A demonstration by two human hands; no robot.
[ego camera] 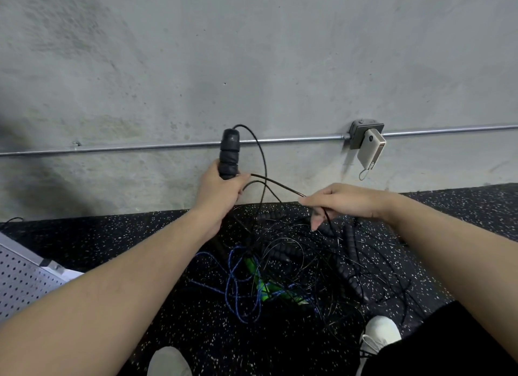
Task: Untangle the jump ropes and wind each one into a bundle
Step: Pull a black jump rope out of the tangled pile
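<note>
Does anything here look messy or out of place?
Yes: the jump ropes lie in one knotted heap on the floor, thin black cords crossing a blue rope. A pale power bank also hangs off the wall outlet.

Matt ribbed handle [229, 154], speckled floor [140, 235]

— Any lettering you can read anywhere?
— None. The beige rectangular power bank [371, 149] hanging at the grey metal outlet box [364, 129] on the concrete wall shows only a dark round mark, too small to read.
— And the ribbed black foam handle [229, 154]?
— No print shows.
</note>
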